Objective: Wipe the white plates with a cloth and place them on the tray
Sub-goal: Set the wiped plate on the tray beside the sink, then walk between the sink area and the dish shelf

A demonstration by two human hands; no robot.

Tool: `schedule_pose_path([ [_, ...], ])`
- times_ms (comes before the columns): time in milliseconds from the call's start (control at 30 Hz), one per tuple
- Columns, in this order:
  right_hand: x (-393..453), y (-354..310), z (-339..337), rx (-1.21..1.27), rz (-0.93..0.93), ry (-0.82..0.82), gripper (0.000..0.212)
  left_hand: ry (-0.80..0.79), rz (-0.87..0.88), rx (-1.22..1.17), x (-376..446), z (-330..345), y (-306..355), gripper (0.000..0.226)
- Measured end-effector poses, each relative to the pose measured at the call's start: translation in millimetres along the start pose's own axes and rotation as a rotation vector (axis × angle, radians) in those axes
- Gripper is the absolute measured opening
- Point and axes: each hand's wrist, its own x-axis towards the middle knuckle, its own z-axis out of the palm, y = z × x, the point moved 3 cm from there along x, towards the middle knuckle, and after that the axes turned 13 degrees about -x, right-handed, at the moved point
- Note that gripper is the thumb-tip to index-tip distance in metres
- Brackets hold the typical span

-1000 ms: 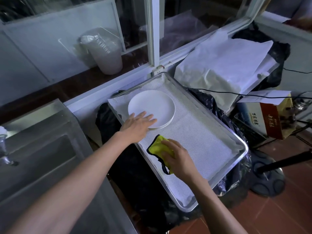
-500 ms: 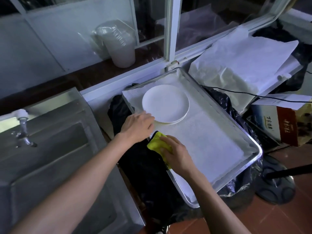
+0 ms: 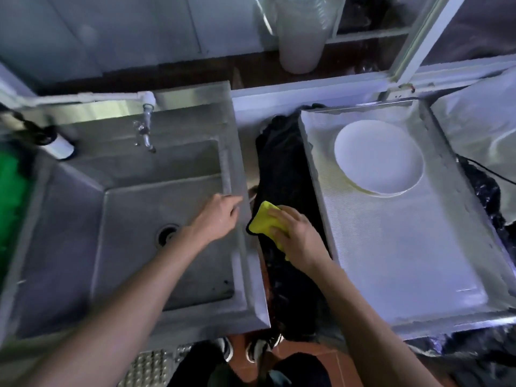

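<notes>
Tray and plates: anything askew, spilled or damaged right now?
Slightly. The upper white plate sits off-centre on another plate beneath, whose rim peeks out at its near edge. The tray liner looks flat; no spill or breakage visible.

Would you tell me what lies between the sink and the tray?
In the head view, black plastic sheeting fills the gap between sink and tray; the right hand holds the yellow cloth over it.
</notes>
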Motion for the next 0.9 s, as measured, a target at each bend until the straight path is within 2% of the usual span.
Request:
schedule_pose_path([
  [133, 12.6, -31.6, 42.8, -0.058, -0.050, -0.097, 0.044, 0.082, -0.077, 0.108, -40.1, -10.2, -43.0, 0.040],
  [233, 14.6, -50.4, 77.8, -0.259, -0.110, -0.157, 0.042, 0.108, -0.107, 0.148, -63.0, -8.5, -67.0, 0.042],
  [467, -4.5, -70.1, 140.3, -0.578, -0.156, -0.289, 0.041, 0.038, -0.173, 0.097, -84.8, 3.1, -103.9, 0.042],
  [633, -28.9, -62.0, 160.6, -0.609, -0.166, -0.310, 0.050, -0.029, -0.142, 0.040, -87.5, 9.0, -115.8, 0.040],
  [767, -37.5, -51.2, 165.3, -0.617, -0.091, -0.338, 0.062, -0.055, -0.112, 0.048, -86.3, 9.3, -117.0, 0.040],
  [900, -35.8, -52.2, 160.6, -0.600, -0.066, -0.366, 0.062, -0.089, -0.071, 0.051, -81.5, 11.4, -114.1, 0.040],
])
